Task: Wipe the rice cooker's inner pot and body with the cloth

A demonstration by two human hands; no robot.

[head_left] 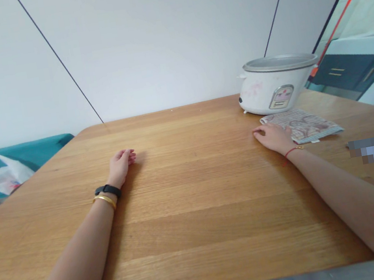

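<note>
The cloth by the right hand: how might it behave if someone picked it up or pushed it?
The cloth would probably flop if lifted by a corner, as it looks like soft fabric. It is likely light, lying thin and low on the table. Pushed from the side, it may slide or rumple; its flat shape makes rolling unlikely.

No legible text — cooker label (282,96) unclear

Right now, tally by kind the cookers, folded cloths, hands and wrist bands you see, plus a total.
1 white cooker
1 folded cloth
2 hands: left hand, right hand
3 wrist bands: black band, gold bangle, red bracelet
Total: 7
</note>
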